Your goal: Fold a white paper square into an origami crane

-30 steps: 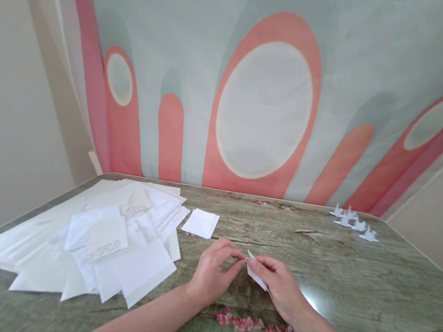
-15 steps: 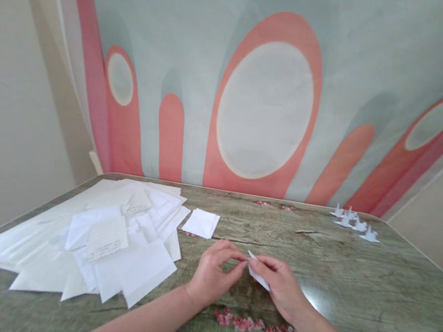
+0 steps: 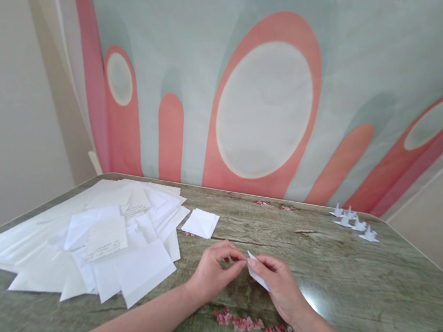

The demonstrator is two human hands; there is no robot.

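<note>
A small piece of folded white paper (image 3: 257, 278) is held above the table's middle. My right hand (image 3: 280, 287) grips it between thumb and fingers, with one pointed corner sticking up past the thumb. My left hand (image 3: 216, 272) is closed in a pinch, thumb and index fingertips meeting at the paper's left edge; the bit between these tips is too small to make out clearly. Just beyond my left hand lies a small stack of white paper squares (image 3: 200, 223).
A wide pile of loose white sheets (image 3: 150, 267), some with writing, covers the left of the wood-patterned table (image 3: 353, 288). Several folded white paper figures (image 3: 369, 234) stand at the far right. A patterned backdrop (image 3: 207, 46) rises behind the table's back edge.
Almost nothing differs. My left thumb and fingers shift very slightly at the paper's edge, while my right hand keeps its hold.
</note>
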